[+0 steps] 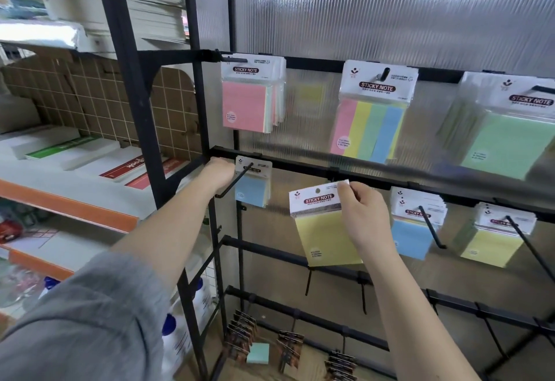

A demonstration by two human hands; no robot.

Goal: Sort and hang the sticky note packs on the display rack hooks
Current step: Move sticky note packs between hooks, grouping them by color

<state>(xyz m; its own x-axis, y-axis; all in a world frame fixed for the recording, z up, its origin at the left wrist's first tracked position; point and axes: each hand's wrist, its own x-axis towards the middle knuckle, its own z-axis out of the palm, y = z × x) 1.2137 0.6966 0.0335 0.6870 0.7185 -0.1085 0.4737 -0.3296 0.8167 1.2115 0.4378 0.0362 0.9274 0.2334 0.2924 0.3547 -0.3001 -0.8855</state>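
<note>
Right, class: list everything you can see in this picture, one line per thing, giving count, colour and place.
rack: one, black, across the centre and right.
pink packs: a bunch, top bar, left hook.
striped packs: a bunch, pink, yellow, green, blue, top bar, middle.
green packs: a bunch, top bar, right.
blue pack: one, middle bar, left hook.
blue packs: a bunch, middle bar, right of centre.
yellow packs: a bunch, middle bar, far right.
yellow pack: one, below middle bar, not yet hooked.
loose green pad: one, bottom.
left hand: on the bar.
right hand: grip pinches the yellow pack's header.
</note>
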